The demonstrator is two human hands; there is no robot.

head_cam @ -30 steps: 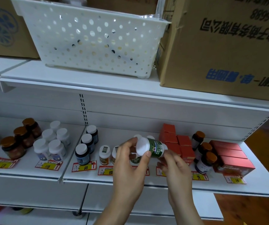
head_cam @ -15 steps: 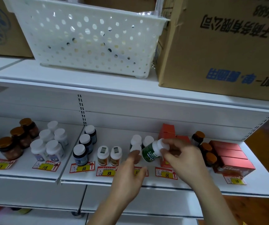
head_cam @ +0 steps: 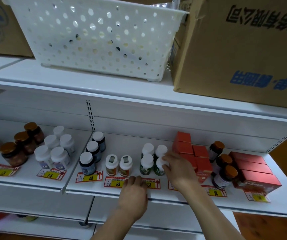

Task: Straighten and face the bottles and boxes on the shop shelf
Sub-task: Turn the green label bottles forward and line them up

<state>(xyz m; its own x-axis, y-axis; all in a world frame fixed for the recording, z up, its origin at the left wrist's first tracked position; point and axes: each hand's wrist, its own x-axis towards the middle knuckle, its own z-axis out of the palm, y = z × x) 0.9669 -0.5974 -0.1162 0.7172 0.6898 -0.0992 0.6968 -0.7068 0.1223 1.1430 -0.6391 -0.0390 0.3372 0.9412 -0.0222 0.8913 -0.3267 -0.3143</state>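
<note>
The green bottle [head_cam: 159, 168] w/ white cap is stood upright at the front right of a 2x2 group of like bottles on the shop shelf [head_cam: 156, 194], just left of the red boxes [head_cam: 199, 158]. Its cap is pinched by the fingertips of the right hand [head_cam: 179, 168], thumb side hidden, so how tight the hold is cannot be told. The left hand [head_cam: 134, 193] is rested at the shelf edge over the price tags [head_cam: 116, 183], fingers loosely curled, nothing held. Judged from its look, the bottle is small, light, rigid plastic; smooth sides prob. a bit slippery, easily tipped into its neighbours if nudged high up. A hold round the cap is best for twisting the label to the front; a hold lower on the body is safer for sliding. Little breakage risk is expected, but the row could be knocked over.
</note>
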